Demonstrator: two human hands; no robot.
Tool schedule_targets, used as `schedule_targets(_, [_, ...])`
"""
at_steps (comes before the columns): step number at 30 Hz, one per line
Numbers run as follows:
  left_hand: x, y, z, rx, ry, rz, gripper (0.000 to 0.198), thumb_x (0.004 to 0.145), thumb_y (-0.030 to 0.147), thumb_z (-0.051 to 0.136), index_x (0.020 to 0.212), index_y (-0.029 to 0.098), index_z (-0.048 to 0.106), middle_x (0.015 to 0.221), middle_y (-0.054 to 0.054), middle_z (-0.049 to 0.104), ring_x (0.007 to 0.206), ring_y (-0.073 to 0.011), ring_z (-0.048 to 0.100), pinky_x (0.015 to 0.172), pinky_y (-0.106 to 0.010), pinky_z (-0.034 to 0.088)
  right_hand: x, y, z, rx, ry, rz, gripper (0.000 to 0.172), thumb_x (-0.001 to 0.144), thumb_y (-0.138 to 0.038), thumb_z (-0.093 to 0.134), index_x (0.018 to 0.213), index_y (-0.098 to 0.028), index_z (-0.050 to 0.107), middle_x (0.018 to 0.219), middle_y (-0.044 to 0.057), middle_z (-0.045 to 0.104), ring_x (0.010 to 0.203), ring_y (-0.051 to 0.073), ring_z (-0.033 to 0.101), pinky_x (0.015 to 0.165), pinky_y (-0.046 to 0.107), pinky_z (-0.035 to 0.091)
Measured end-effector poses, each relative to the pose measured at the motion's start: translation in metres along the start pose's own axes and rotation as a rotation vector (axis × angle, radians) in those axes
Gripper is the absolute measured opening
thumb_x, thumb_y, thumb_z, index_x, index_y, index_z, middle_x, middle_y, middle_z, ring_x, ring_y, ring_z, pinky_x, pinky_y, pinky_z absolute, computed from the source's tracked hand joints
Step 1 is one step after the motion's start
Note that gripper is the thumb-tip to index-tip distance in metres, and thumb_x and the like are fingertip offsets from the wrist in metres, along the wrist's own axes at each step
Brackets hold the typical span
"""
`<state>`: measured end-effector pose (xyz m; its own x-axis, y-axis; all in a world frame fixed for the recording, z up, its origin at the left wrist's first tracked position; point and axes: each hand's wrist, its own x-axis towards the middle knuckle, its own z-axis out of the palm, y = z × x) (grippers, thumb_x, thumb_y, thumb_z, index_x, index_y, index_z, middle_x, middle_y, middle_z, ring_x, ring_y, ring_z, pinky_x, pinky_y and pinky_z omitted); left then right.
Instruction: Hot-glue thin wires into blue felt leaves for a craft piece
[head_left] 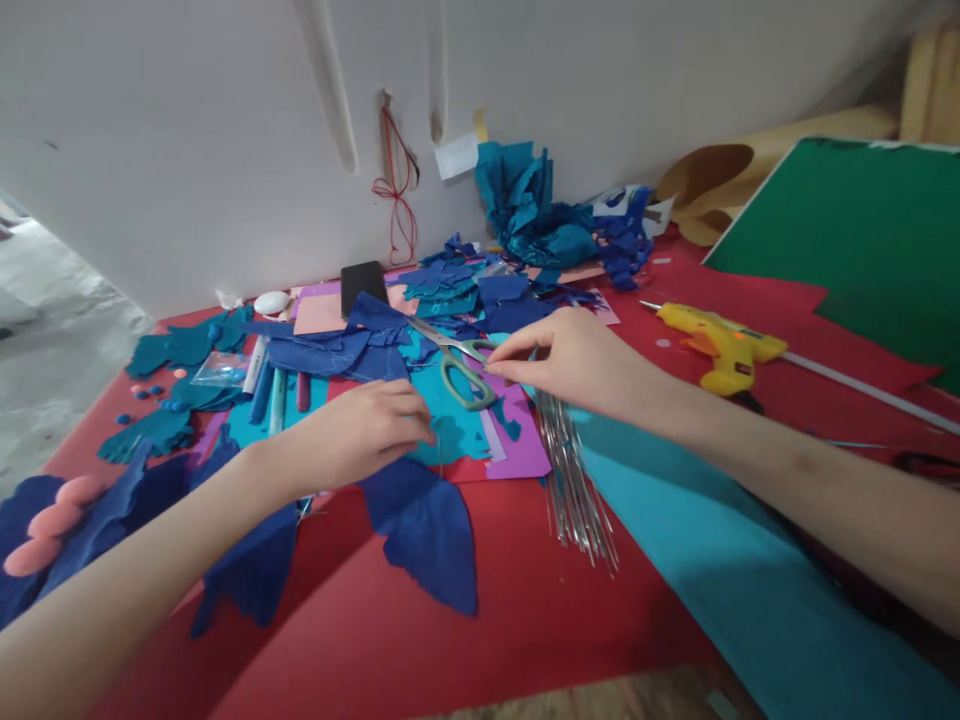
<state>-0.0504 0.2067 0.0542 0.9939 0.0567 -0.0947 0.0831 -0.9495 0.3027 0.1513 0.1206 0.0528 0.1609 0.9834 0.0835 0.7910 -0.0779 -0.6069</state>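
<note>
My left hand [367,428] is closed, its fingertips bent down over the table. A thin wire [440,458] seems to hang from them, just above a dark blue leaf-shaped fabric piece [431,530]. My right hand [574,362] has thumb and forefinger pinched at the handles of green-handled scissors [466,385]. The scissor blades point away to the left, over blue fabric scraps. Below my right wrist lies a bundle of silvery wires [574,490], partly on a turquoise sheet [675,540]. Purple and turquoise sheets lie between the hands.
A yellow glue gun [724,345] rests at right, before a green board [855,250]. Crumpled teal fabric [529,205] sits against the white wall. A black phone [364,288], markers [277,398], cut fabric shapes [180,345] and pink pompoms [54,520] occupy the left side.
</note>
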Motion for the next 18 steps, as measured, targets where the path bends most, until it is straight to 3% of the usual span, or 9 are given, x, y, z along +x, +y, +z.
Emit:
schedule_targets(3, [0.021, -0.003, -0.004, -0.035, -0.165, 0.103, 0.018, 0.080, 0.016, 0.049, 0.086, 0.021, 0.064, 0.088, -0.008, 0.060, 0.089, -0.0208, 0.047, 0.076, -0.029, 0.034, -0.003, 0.003, -0.001, 0.059, -0.027, 0.010, 0.011, 0.069, -0.022, 0.058, 0.070, -0.017, 0.068, 0.064, 0.000, 0.064, 0.055, 0.010, 0.054, 0.053, 0.023, 0.039])
schedule_targets(8, [0.045, -0.013, -0.009, -0.085, -0.297, 0.151, 0.008, 0.075, 0.017, 0.056, 0.076, 0.021, 0.063, 0.085, -0.005, 0.058, 0.089, -0.0185, 0.048, 0.074, -0.024, 0.036, -0.004, 0.007, 0.000, 0.135, -0.061, 0.005, 0.011, 0.070, -0.022, 0.058, 0.069, -0.016, 0.067, 0.059, -0.002, 0.062, 0.053, 0.009, 0.054, 0.050, 0.021, 0.039])
schedule_targets(13, [0.048, -0.015, -0.013, -0.128, -0.364, 0.149, 0.011, 0.078, 0.017, 0.052, 0.073, 0.020, 0.062, 0.084, -0.005, 0.056, 0.089, -0.0174, 0.048, 0.074, -0.023, 0.036, -0.001, 0.011, -0.005, 0.204, -0.045, 0.006, 0.009, 0.070, -0.021, 0.059, 0.067, -0.017, 0.067, 0.058, -0.003, 0.061, 0.053, 0.008, 0.054, 0.052, 0.021, 0.040])
schedule_targets(18, [0.040, -0.014, -0.016, -0.159, -0.355, 0.073, 0.012, 0.078, 0.015, 0.051, 0.086, 0.018, 0.060, 0.088, -0.006, 0.055, 0.089, -0.0181, 0.047, 0.073, -0.025, 0.036, 0.001, 0.014, -0.009, 0.239, -0.052, 0.016, 0.009, 0.070, -0.022, 0.059, 0.066, -0.017, 0.066, 0.056, -0.003, 0.060, 0.053, 0.008, 0.053, 0.053, 0.020, 0.039])
